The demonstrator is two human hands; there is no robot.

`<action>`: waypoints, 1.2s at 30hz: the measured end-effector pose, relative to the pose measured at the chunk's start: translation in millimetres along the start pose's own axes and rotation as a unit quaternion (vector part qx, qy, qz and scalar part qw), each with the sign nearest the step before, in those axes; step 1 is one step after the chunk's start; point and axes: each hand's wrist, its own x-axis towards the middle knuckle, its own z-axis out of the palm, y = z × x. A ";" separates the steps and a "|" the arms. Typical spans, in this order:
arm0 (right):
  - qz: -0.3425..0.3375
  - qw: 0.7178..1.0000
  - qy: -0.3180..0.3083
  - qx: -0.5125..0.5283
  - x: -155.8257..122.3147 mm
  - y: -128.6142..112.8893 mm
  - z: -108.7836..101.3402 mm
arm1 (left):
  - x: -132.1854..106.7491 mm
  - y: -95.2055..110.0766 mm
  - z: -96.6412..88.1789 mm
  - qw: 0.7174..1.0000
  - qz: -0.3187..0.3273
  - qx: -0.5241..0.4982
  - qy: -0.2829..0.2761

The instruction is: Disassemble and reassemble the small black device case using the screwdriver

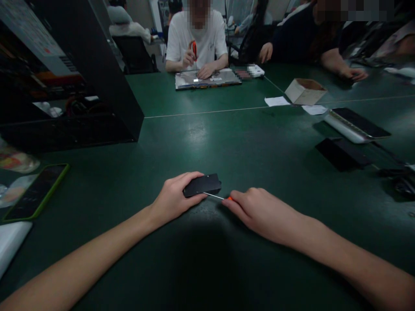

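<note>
1. Box point(207, 185): a small black block, located on the near half of the worktop point(191, 147), about midway across the view. Whether it is rested on the surface or slightly lifted cannot be told.
2. Left hand point(173, 194): the grip is closed around the left end of the box, with fingers laid along the far side and the thumb along the near side.
3. Right hand point(256, 211): the grip is closed on the screwdriver point(214, 196), whose orange handle is mostly hidden by the fingers.
4. Screwdriver: the thin shaft is pointed leftward, and its tip is brought to the near edge of the box, close to the left thumb. Whether a screw is engaged cannot be told.
5. Left side: a phone point(35, 192) in a green case is laid near the worktop edge, with a white object point(13, 244), partly cut off, just below it. A black rack point(126, 95) is stood beyond.
6. Right side: a white device point(359, 125) with a dark top is placed well apart from the hands; a black case point(342, 153) is set nearer.
7. Far side: a carton point(304, 93) is noted beside paper slips point(276, 101). A flat panel point(207, 80) is worked on by a seated person point(178, 39) in white, by whom a red-handled tool point(194, 48) is held upright.
</note>
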 end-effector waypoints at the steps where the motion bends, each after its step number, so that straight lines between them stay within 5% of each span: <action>1: 0.018 1.000 -0.009 0.008 0.0 -5.9 4.6 | 0.1 0.1 0.3 1.000 -0.001 -0.002 0.002; 9: -0.015 1.000 0.025 0.006 4.2 15.0 3.2 | 1.6 0.5 -1.4 1.000 0.016 -0.004 -0.002; 20: -0.082 0.983 0.073 0.147 19.3 28.8 15.2 | 4.8 3.4 -7.4 0.999 0.026 -0.045 -0.011; 36: -0.101 0.991 0.093 -0.003 5.9 42.6 -10.4 | 4.6 -1.1 -14.5 0.991 0.038 -0.128 -0.023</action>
